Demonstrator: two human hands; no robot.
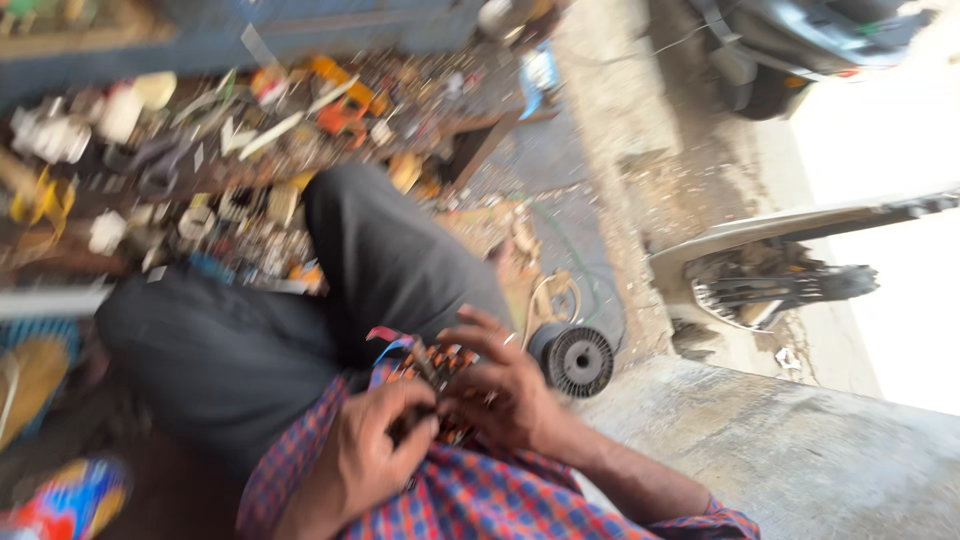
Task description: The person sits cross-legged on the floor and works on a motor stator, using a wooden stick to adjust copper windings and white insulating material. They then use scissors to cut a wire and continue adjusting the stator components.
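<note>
Pretty blurry shot, but both hands are bunched together low in the middle, over the lap. The left hand [365, 455] has its fingers [405, 405] curled in tight around a small dark part [432, 380], though too smeared to say what it is. The right hand [505, 390] sits on the other side of the same part, fingers [478, 338] bent and spread a bit, tips touching it, so it looks pinched between both hands. It sits right above the checked red and blue shirt [480, 495] and against the dark trouser knee [390, 250]. A black ribbed spool [578, 360] lies on the floor just beside the right hand. Cluttered desk [200, 170] of small bits further off.
</note>
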